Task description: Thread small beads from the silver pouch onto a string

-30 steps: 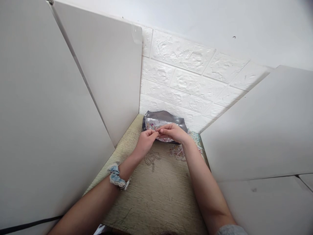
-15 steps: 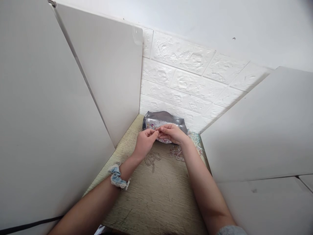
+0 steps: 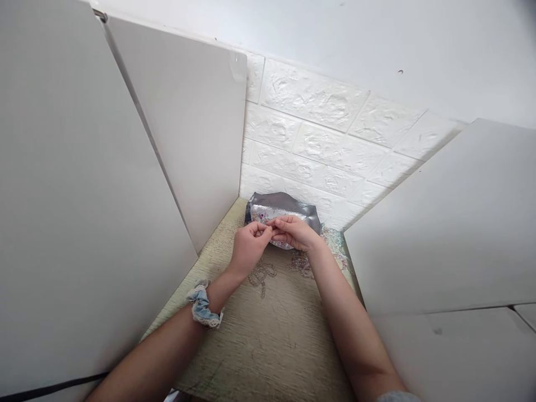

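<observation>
Reaching in from the near edge of the table [image 3: 268,346], both bare forearms run forward side by side. A blue lace-trimmed scrunchie [image 3: 203,306] sits on the left wrist, and a bit of grey sleeve [image 3: 391,396] shows low on the right arm. A black cable [image 3: 50,385] crosses the near left corner, below the white panel [image 3: 84,195] standing along the left edge. A second white panel [image 3: 439,223] stands along the right edge.

Past the middle of the table, two things lie flat on the beige textured top. A pale beaded strand [image 3: 262,273] is just below the left wrist, and a pinkish beaded cluster [image 3: 304,259] is beside the right wrist.

Beyond them the left hand [image 3: 248,248] and right hand [image 3: 296,233] meet tip to tip. Each grip is closed, thumb against forefinger, and the two grips touch at one point. Whatever is pinched there is too small to make out.

Just behind the grip lies a silver foil pouch [image 3: 285,202]. It sits at the far edge of the table, nearer the far left corner, against the foot of the white brick-pattern wall [image 3: 326,139]. Its open mouth faces the person and shows glittery beads [image 3: 262,212]. The right hand's fingers overlap the pouch's front edge in this view, but I cannot tell whether they touch it.
</observation>
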{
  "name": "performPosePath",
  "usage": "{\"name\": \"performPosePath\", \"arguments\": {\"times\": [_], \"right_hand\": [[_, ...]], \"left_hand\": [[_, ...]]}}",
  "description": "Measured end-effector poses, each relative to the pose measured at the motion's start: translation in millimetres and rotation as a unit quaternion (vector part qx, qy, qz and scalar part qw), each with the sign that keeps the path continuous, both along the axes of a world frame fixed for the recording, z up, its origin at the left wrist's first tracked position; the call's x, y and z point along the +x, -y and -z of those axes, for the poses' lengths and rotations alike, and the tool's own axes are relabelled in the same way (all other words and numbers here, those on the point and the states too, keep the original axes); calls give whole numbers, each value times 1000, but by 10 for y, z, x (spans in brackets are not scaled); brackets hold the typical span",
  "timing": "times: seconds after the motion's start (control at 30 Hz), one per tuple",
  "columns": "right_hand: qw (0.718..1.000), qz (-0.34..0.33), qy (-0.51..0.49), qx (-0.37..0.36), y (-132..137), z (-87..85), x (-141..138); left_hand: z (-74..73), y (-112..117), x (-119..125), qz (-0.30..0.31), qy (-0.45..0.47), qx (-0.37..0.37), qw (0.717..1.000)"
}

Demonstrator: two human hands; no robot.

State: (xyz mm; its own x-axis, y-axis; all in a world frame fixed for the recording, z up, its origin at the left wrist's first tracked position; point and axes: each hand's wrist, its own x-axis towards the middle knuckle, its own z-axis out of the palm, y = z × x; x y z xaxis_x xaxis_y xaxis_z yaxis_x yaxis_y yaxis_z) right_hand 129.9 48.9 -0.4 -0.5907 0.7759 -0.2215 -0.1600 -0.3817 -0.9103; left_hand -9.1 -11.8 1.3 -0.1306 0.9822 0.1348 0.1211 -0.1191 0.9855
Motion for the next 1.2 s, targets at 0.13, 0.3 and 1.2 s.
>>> {"name": "performPosePath", "arguments": {"times": [0.13, 0.3, 1.2], "right_hand": [[1000, -6, 2, 1, -18, 29, 9], [1000, 0, 8, -2, -22, 33, 10], [998, 9, 45, 36, -2, 12, 5]], "left_hand": [[5, -8, 1, 5, 1, -1, 1000], [19, -8, -1, 8, 3, -1, 1000], [9, -31, -19, 41, 27, -2, 999]]}}
